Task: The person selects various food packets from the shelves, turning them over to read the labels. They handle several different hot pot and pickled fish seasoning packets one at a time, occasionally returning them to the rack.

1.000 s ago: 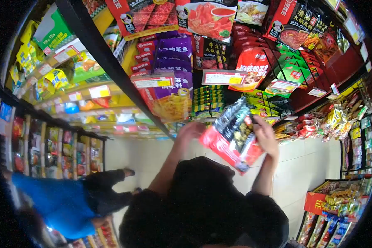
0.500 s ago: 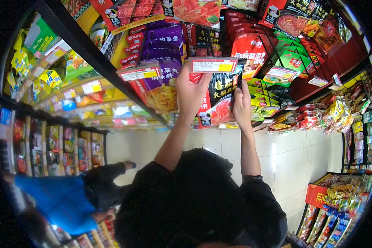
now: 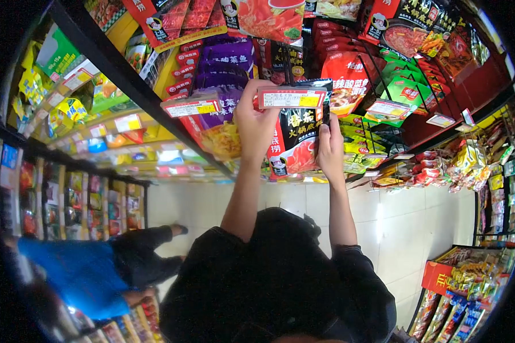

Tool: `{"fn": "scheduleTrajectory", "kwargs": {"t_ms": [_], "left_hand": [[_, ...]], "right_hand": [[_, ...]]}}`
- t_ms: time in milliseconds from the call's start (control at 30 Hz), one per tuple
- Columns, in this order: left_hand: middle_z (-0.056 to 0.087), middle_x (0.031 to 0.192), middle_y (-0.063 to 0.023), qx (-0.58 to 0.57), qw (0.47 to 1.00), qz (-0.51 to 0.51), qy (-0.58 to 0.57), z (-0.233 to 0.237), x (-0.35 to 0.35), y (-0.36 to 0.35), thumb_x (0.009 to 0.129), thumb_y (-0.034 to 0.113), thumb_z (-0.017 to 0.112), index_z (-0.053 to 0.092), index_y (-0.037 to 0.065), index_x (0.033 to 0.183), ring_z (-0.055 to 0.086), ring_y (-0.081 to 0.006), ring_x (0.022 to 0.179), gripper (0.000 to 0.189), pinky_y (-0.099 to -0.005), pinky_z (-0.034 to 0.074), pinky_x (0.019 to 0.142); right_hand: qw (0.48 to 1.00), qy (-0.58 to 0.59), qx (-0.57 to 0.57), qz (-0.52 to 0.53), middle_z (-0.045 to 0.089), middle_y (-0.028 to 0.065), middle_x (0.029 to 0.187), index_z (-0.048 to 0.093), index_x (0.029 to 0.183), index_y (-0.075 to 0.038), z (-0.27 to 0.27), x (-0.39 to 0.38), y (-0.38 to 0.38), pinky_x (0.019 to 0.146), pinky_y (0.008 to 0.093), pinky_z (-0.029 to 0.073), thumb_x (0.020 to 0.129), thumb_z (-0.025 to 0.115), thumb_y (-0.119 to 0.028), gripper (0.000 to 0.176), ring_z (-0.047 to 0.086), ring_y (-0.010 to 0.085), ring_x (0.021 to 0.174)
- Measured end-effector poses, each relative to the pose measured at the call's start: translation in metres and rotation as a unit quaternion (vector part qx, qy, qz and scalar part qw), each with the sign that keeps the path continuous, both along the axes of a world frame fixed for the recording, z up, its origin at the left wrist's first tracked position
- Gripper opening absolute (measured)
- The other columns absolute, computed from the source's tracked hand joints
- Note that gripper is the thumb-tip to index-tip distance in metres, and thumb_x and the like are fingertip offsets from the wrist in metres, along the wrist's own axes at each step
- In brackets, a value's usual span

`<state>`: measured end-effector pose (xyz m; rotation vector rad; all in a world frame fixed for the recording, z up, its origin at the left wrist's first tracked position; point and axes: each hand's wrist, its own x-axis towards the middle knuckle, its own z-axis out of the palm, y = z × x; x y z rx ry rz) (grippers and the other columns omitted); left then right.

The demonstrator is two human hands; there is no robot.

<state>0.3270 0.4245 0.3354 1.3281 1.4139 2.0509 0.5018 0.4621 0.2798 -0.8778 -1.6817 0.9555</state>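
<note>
A black and red tomato hotpot soup base packet (image 3: 298, 146) hangs upright in front of me at the shelf rack. My right hand (image 3: 331, 150) grips its right edge, the thumb on the front. My left hand (image 3: 253, 123) is closed at the packet's upper left. A price tag (image 3: 290, 98) in a red-edged holder covers the left fingertips and the packet's top. Purple pickled fish seasoning packets (image 3: 226, 68) hang just left of my left hand. Above my right hand are red seasoning packets (image 3: 344, 77).
Green packets (image 3: 403, 91) hang on hooks to the right. Another price tag (image 3: 193, 107) sticks out at left. A dark shelf post (image 3: 134, 86) slants across the left. Behind lies a tiled floor (image 3: 395, 228), with a person in blue (image 3: 71, 271) at lower left.
Both hands and the packet have shifted slightly left. The packet has tilted a little, and the tag before it has moved slightly left and down. The person in blue has shifted slightly.
</note>
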Motion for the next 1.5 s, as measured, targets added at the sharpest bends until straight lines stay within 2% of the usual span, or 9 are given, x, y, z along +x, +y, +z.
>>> {"fn": "scheduleTrajectory", "kwargs": {"t_ms": [333, 467, 633, 900, 1000, 1133, 1300, 1400, 1500], "left_hand": [[0.063, 0.114, -0.0103, -0.005, 0.980, 0.127, 0.154, -0.003, -0.001, 0.020, 0.081, -0.005, 0.073, 0.066, 0.000, 0.105, 0.065, -0.0217, 0.104, 0.026, -0.0331, 0.051, 0.093], [0.029, 0.153, -0.0274, 0.059, 0.956, 0.192, 0.215, -0.019, 0.025, 0.008, 0.086, -0.002, 0.067, 0.071, 0.011, 0.123, 0.040, -0.0459, 0.139, 0.039, -0.0493, 0.037, 0.114], [0.026, 0.157, -0.0293, -0.018, 0.884, 0.203, 0.421, -0.062, 0.045, -0.019, 0.086, 0.003, 0.062, 0.058, 0.017, 0.144, 0.025, -0.0518, 0.147, 0.060, -0.0656, 0.021, 0.119], [0.026, 0.160, -0.0307, -0.107, 0.879, 0.119, 0.450, -0.106, 0.029, 0.022, 0.080, -0.002, 0.063, 0.051, 0.017, 0.149, 0.026, -0.0542, 0.146, 0.072, -0.0624, 0.025, 0.119], [0.045, 0.136, -0.0292, -0.104, 0.872, 0.119, 0.464, -0.124, 0.009, 0.050, 0.078, -0.003, 0.063, 0.051, 0.016, 0.148, 0.039, -0.0530, 0.135, 0.073, -0.0614, 0.034, 0.112], [0.015, 0.166, -0.0274, -0.167, 0.871, 0.100, 0.450, -0.122, -0.006, 0.082, 0.075, -0.003, 0.070, 0.050, 0.008, 0.146, 0.026, -0.0455, 0.150, 0.075, -0.0529, 0.031, 0.119], [0.008, 0.168, -0.0246, -0.139, 0.846, 0.193, 0.476, -0.106, -0.004, 0.086, 0.085, 0.008, 0.070, 0.034, 0.005, 0.154, 0.027, -0.0449, 0.149, 0.078, -0.0523, 0.044, 0.110], [0.022, 0.162, -0.0278, -0.142, 0.902, 0.125, 0.387, -0.114, 0.000, 0.076, 0.088, 0.013, 0.067, 0.034, 0.009, 0.155, 0.048, -0.0465, 0.133, 0.074, -0.0527, 0.052, 0.098], [0.058, 0.131, -0.0263, -0.215, 0.922, -0.006, 0.322, -0.138, 0.012, 0.037, 0.090, 0.007, 0.060, 0.048, 0.009, 0.145, 0.064, -0.0462, 0.105, 0.056, -0.0529, 0.055, 0.085]], "right_hand": [[1.000, 0.001, 0.006, -0.013, 0.065, 0.0236, 0.085, 0.045, 0.139, 0.001, -0.019, -0.014, 0.014, 0.071, 0.0400, 0.049, 0.108, 0.040, -0.018, 0.037, 0.064, 0.0304, 0.072], [1.000, 0.004, 0.000, -0.019, 0.066, 0.0244, 0.091, 0.044, 0.139, 0.002, -0.029, -0.027, 0.034, 0.077, 0.0402, 0.050, 0.109, 0.038, -0.019, 0.037, 0.065, 0.0318, 0.079], [0.998, 0.043, 0.042, -0.036, 0.066, 0.0262, 0.102, 0.048, 0.135, 0.003, -0.043, -0.041, 0.056, 0.085, 0.0441, 0.049, 0.108, 0.037, -0.019, 0.036, 0.065, 0.0371, 0.091], [0.989, 0.033, 0.117, -0.086, 0.058, 0.0307, 0.121, 0.045, 0.135, 0.008, -0.066, -0.058, 0.084, 0.098, 0.0456, 0.044, 0.110, 0.038, -0.022, 0.040, 0.058, 0.0433, 0.113], [0.985, 0.034, 0.146, -0.088, 0.056, 0.0300, 0.125, 0.044, 0.136, 0.007, -0.054, -0.065, 0.094, 0.100, 0.0452, 0.043, 0.108, 0.044, -0.020, 0.040, 0.057, 0.0431, 0.116], [0.986, 0.049, 0.143, -0.071, 0.054, 0.0299, 0.126, 0.044, 0.138, 0.006, -0.047, -0.083, 0.113, 0.101, 0.0457, 0.043, 0.102, 0.057, -0.020, 0.046, 0.056, 0.0433, 0.117], [0.989, -0.055, 0.112, -0.079, 0.054, 0.0292, 0.121, 0.042, 0.142, 0.004, -0.070, -0.094, 0.115, 0.100, 0.0492, 0.044, 0.093, 0.064, -0.015, 0.056, 0.054, 0.0441, 0.117], [0.968, -0.167, 0.183, -0.022, 0.053, 0.0293, 0.123, 0.043, 0.142, 0.003, -0.091, -0.078, 0.109, 0.101, 0.0493, 0.044, 0.092, 0.061, -0.009, 0.054, 0.054, 0.0443, 0.116], [0.985, -0.029, 0.106, -0.132, 0.057, 0.0261, 0.115, 0.055, 0.128, 0.003, -0.093, -0.055, 0.045, 0.094, 0.0472, 0.047, 0.091, 0.057, -0.003, 0.038, 0.054, 0.0432, 0.111]]}}
